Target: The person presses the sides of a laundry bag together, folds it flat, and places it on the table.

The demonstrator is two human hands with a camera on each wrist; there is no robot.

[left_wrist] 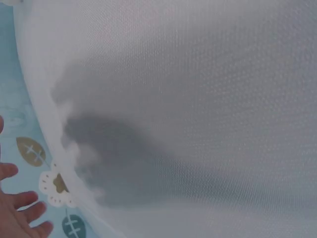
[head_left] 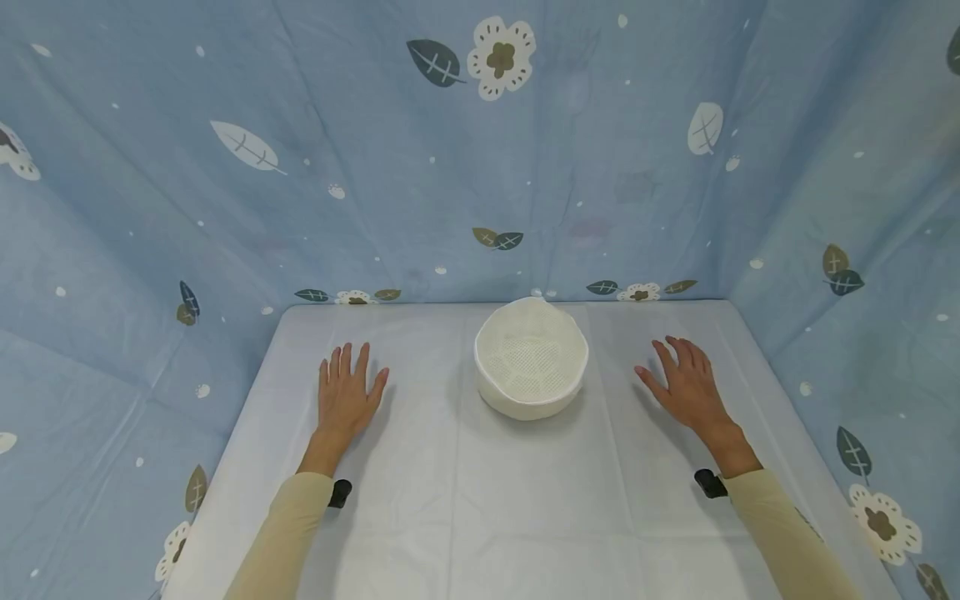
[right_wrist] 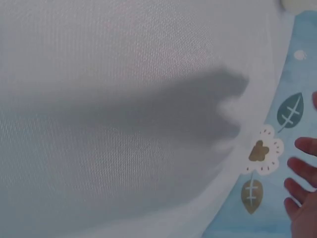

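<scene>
A round, soft white fabric piece with a mesh panel [head_left: 531, 367], shaped like a cap or shallow bowl, sits at the back middle of the white table. To its left, my left hand [head_left: 347, 400] is spread palm down over the table, fingers straight and thumb out, holding nothing. On the other side my right hand [head_left: 686, 385] is held palm down with relaxed, slightly bent fingers, also holding nothing. Both hands are apart from the white piece. In the left wrist view, fingers [left_wrist: 25, 213] show at the lower left; the right wrist view has fingers [right_wrist: 302, 173] at the right edge.
The table [head_left: 540, 492] is covered by a white cloth with faint creases. Blue curtains [head_left: 375, 167] printed with leaves and flowers hang along its back and both sides. A small black device sits at the left wrist [head_left: 341, 493] and another at the right wrist [head_left: 709, 483].
</scene>
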